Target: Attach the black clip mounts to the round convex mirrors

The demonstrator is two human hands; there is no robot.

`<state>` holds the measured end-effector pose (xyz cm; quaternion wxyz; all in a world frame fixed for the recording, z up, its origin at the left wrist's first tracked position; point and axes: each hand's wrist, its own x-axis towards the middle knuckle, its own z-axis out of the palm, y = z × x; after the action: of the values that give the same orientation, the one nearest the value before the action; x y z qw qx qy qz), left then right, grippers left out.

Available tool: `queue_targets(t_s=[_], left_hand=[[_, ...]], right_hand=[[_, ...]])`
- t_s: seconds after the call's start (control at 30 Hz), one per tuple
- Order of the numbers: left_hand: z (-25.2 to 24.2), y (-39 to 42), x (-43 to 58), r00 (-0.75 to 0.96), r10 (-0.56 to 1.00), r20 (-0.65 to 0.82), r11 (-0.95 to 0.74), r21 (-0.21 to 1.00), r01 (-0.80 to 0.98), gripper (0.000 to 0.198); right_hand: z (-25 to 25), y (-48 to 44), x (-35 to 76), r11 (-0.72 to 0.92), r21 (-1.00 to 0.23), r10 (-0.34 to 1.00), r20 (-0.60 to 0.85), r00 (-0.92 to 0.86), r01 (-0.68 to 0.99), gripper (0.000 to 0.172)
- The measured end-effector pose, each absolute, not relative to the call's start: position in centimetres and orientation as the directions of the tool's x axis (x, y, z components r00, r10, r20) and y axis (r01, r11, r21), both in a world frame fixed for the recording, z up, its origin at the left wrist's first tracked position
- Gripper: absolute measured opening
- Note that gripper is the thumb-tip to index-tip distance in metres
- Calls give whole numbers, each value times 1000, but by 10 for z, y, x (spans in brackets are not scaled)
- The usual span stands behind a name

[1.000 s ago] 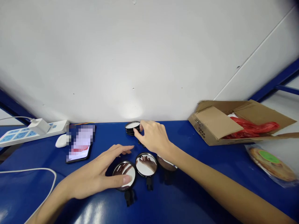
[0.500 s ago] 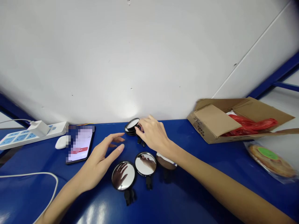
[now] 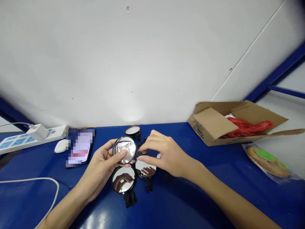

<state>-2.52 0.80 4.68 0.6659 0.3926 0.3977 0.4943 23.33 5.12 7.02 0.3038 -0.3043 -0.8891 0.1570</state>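
My left hand (image 3: 102,163) is closed on a round mirror (image 3: 130,147) with a black rim, raised above the table. Its thumb presses on the reflective face while the fingers go behind. My right hand (image 3: 169,156) pinches the black swivel mount (image 3: 139,153) at that mirror's right edge. Below the hands, a second round mirror (image 3: 124,182) and a third mirror (image 3: 145,170) lie face up, their black clamps pointing toward me. Another mirror (image 3: 159,155) is mostly hidden by my right hand. Against the wall sits a round mirror (image 3: 132,130) with a black clamp.
Along the left are a white power strip (image 3: 14,141) with a plugged-in charger (image 3: 38,132), a white case (image 3: 60,146), a phone (image 3: 81,149) and a white cable (image 3: 56,190). An open cardboard box (image 3: 214,122) holding red plastic (image 3: 250,127) and a bagged round item (image 3: 267,160) stand right.
My right hand has brought a mirror from the stack at the wall toward me. My left hand has gone from open to gripping it. The view has shifted slightly.
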Motion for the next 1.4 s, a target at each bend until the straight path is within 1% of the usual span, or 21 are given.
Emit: queue_targets(t_s=[0.03,0.07,0.13,0.17,0.3,0.33,0.4,0.47,0.53,0.7,0.8,0.87,0.97,1.07,1.13,1.2,1.23,1.27,1.3,1.33,1.4], left_hand=[[47,8,-25,181,973,-142,197,922,-333,38],[47,8,-25,159,977,-145,190,928,-320,38],[47,10,-27,105,983,-152,177,938,-298,41],[47,10,-27,82,985,-155,172,943,-285,42],[47,11,-29,58,985,-161,170,955,-242,45],[47,11,-28,58,985,-164,173,957,-234,46],[46,10,-28,61,984,-168,178,960,-216,46],[45,10,-28,72,984,-166,177,964,-198,45],[44,11,-29,85,984,-159,173,968,-184,43],[43,11,-32,83,985,-149,160,974,-159,43],[44,10,-32,85,986,-141,152,978,-142,42],[46,8,-32,72,987,-143,152,980,-130,42],[48,8,-32,59,987,-152,158,979,-126,44],[49,8,-32,81,986,-148,158,979,-130,44],[48,8,-32,105,984,-141,154,980,-129,46],[48,8,-31,132,984,-119,135,984,-120,43],[47,7,-32,143,984,-104,121,986,-114,39],[47,7,-32,150,985,-90,106,989,-107,34],[46,7,-32,150,986,-78,94,990,-102,31],[46,6,-33,146,987,-72,87,991,-100,30],[45,7,-34,133,989,-65,78,992,-99,29]], right_hand=[[69,56,240,708,-529,691,384,-613,468,20],[66,62,247,652,-563,749,371,-549,508,24],[58,74,261,546,-569,837,347,-423,615,23],[52,80,266,534,-551,845,330,-420,641,26],[34,90,275,588,-343,808,217,-547,733,65],[31,90,275,603,-292,797,192,-572,742,70],[29,88,274,631,-207,776,163,-610,748,76],[29,87,274,643,-145,765,173,-620,752,73],[30,86,275,633,-118,769,212,-604,765,63],[30,89,278,584,-158,801,275,-532,797,29],[26,91,279,546,-200,827,284,-485,814,13],[24,92,280,515,-240,847,286,-447,823,9],[23,93,282,478,-305,872,281,-401,824,6],[24,90,281,451,-375,889,273,-368,810,9],[27,86,277,433,-437,899,274,-341,789,9],[33,80,270,421,-511,906,278,-319,750,6],[36,75,266,415,-574,909,277,-310,706,7],[40,71,261,409,-647,912,272,-307,643,11],[43,66,256,377,-779,921,257,-293,501,17],[47,61,252,333,-872,926,232,-297,358,22],[51,52,244,239,-953,928,167,-333,188,25]])
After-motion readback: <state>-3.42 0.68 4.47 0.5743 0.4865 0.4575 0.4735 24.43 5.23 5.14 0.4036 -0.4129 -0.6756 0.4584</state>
